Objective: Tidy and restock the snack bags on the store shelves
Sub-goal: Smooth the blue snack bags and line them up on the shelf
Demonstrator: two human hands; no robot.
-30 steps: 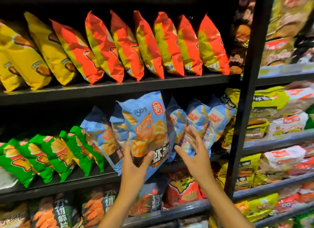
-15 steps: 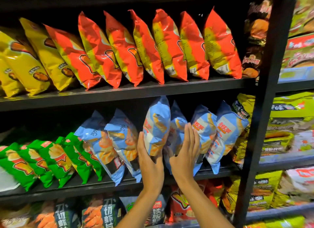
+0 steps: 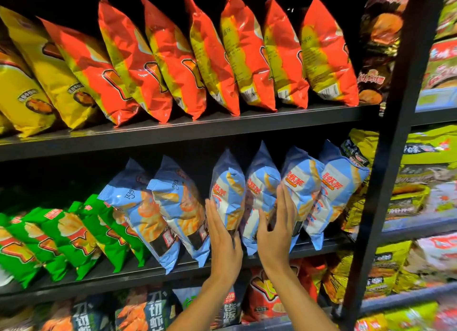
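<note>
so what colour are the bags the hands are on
Light blue bags with red lettering and orange snack pictures, seen in the head view.

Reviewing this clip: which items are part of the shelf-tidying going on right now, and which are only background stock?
In the job:
left hand, flat against a blue bag
right hand, on the next blue bags
middle shelf

Background:
red bags and yellow bags above
green bags
lower-shelf packs
black upright
</note>
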